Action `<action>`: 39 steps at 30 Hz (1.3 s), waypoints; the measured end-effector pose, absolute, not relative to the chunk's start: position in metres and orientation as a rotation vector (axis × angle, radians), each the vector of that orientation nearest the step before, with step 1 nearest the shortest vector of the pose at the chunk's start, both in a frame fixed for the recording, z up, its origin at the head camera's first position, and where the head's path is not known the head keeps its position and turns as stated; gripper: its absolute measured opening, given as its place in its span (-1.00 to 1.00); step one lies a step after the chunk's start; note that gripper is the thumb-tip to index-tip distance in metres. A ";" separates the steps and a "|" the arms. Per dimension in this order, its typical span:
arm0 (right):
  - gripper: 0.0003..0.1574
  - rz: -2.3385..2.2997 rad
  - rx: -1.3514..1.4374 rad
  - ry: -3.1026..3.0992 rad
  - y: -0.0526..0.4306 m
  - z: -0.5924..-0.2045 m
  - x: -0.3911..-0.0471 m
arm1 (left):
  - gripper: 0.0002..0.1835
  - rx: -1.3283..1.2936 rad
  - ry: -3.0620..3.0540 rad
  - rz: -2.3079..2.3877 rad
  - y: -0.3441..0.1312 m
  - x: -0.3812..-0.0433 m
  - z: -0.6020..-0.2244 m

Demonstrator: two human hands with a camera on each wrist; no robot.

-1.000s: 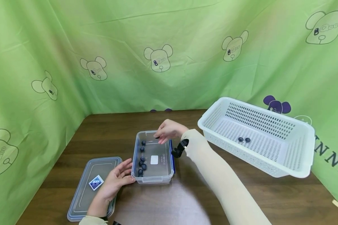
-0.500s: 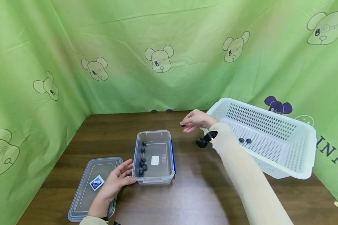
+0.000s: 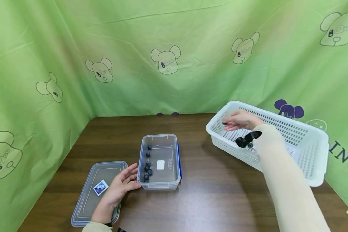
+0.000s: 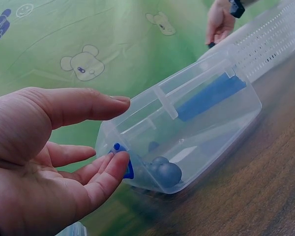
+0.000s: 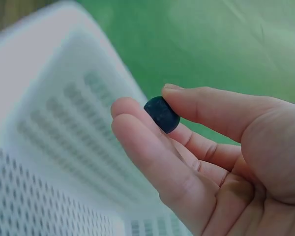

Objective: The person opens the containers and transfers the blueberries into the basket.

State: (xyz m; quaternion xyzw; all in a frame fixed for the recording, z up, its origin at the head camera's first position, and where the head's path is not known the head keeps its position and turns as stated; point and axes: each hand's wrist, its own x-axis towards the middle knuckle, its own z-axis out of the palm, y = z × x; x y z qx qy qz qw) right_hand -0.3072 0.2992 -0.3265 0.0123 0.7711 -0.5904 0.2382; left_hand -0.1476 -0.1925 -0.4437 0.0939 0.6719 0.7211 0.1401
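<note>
At the far left a clear lid (image 3: 97, 191) with a diamond label lies flat on the brown table (image 3: 208, 193), and the left hand (image 3: 120, 187) rests over its near corner, fingers relaxed and spread, fingertips (image 4: 119, 162) touching the end wall of the clear plastic container (image 3: 159, 162). That box holds a row of blueberries (image 3: 147, 165) along its left side, with a white label on its floor and a blue clip on its right edge. To the right, the right hand (image 3: 240, 120) hangs over the near end of the white perforated basket (image 3: 313, 151), pinching one blueberry (image 5: 161, 114) between thumb and index fingertip; the berry is small, round, dark blue-black and matt, and looks firm. The step in hand appears to be carrying berries one by one from box to basket, this one now above the basket floor. The next move likely calls for lowering a little and parting the fingers gently, so the berry lands inside rather than bouncing out.
</note>
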 end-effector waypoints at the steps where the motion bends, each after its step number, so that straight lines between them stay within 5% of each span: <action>1: -0.89 -1.628 0.054 2.106 0.307 -0.327 -0.306 | -0.12 0.262 1.940 2.082 -0.192 -0.148 -0.444; 13: -0.64 -1.699 0.270 1.923 0.380 -0.345 -0.291 | -0.12 0.286 1.922 2.084 -0.193 -0.149 -0.446; 28: -0.86 -1.481 0.495 1.933 0.412 -0.375 -0.278 | -0.12 0.247 1.928 2.062 -0.193 -0.151 -0.449; 39: -0.76 -1.417 0.421 1.972 0.411 -0.378 -0.278 | -0.12 0.251 1.934 2.057 -0.194 -0.151 -0.449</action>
